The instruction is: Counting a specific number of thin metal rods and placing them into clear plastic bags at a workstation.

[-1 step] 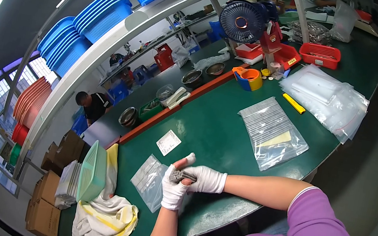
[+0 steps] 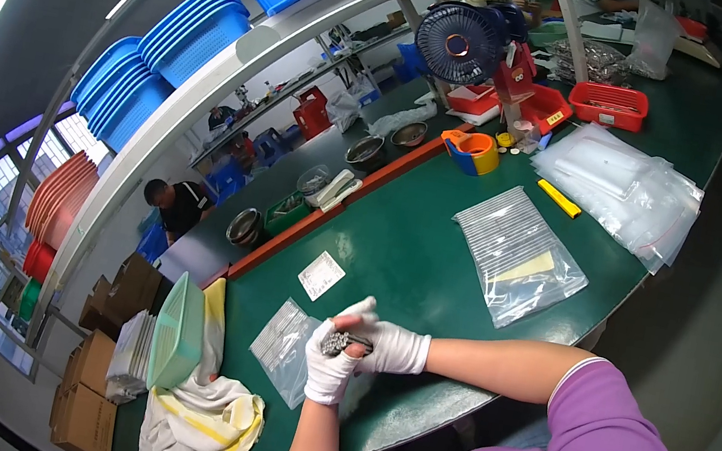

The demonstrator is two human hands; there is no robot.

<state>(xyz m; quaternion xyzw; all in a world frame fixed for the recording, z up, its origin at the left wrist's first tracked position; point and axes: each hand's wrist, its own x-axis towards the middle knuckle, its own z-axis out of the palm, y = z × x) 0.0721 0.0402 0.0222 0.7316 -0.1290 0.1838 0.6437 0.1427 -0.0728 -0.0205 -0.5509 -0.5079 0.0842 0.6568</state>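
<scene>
A bundle of thin grey rods [image 2: 334, 344] is held between my two white-gloved hands over the near edge of the table. My left hand [image 2: 324, 379] wraps round it from below, its bare thumb tip lying across the rods. My right hand [image 2: 398, 349] closes on the bundle's right side, and its fingers partly hide the rods. Just left of my hands a clear plastic bag [image 2: 289, 348] of similar thin grey rods lies flat. A larger clear bag [image 2: 518, 253], with a row of rods and a yellow slip, lies to the right. Beyond my hands is a white printed label [image 2: 320, 275].
A green basket [image 2: 178, 338] and a white-yellow cloth [image 2: 200, 424] sit at the left edge. Farther right are a yellow cutter [image 2: 559, 199], an orange-blue cup [image 2: 472, 152], stacked clear bags [image 2: 618, 189], a red tray [image 2: 608, 106] and a fan [image 2: 459, 43]. A person [image 2: 178, 209] is beyond the table.
My left hand has turned slightly and its fingers have shifted around the bundle, so the rod ends show more. The bundle stays in both hands.
</scene>
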